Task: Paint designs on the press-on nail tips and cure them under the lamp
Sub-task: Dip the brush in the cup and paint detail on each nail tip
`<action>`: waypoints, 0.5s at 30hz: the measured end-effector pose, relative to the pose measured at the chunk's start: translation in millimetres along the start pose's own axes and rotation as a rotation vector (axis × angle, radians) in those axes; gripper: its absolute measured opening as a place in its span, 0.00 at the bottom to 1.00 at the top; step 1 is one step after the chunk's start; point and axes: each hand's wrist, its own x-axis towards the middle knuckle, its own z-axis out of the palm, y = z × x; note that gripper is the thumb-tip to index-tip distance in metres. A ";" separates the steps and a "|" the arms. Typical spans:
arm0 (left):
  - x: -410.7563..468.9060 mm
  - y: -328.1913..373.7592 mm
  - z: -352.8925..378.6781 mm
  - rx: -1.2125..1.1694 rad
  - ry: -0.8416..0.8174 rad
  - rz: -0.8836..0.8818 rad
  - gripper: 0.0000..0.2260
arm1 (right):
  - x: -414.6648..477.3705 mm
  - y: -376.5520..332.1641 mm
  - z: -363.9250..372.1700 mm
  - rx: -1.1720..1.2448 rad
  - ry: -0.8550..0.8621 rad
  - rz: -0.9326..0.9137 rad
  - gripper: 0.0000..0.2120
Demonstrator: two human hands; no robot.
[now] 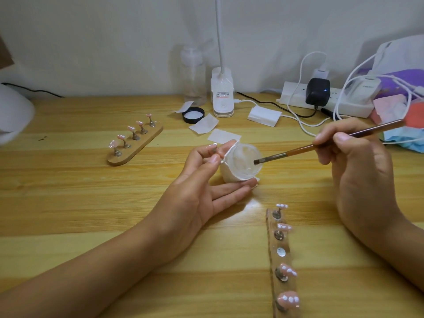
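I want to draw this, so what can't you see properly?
Head view:
The near wooden holder: its end is cut off by the bottom edge.
The white object at left: blurred, cut off by the left edge.
The nail tip pinched in the left hand: partly hidden by fingers, design too small.
Contents of the jar: a pale blur under the tip of the brush.
The desk lamp label: too small to read.
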 end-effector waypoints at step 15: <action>3.1 7.0 0.0 -0.154 0.068 -0.059 0.04 | 2.5 3.5 -4.1 0.021 0.023 0.029 0.14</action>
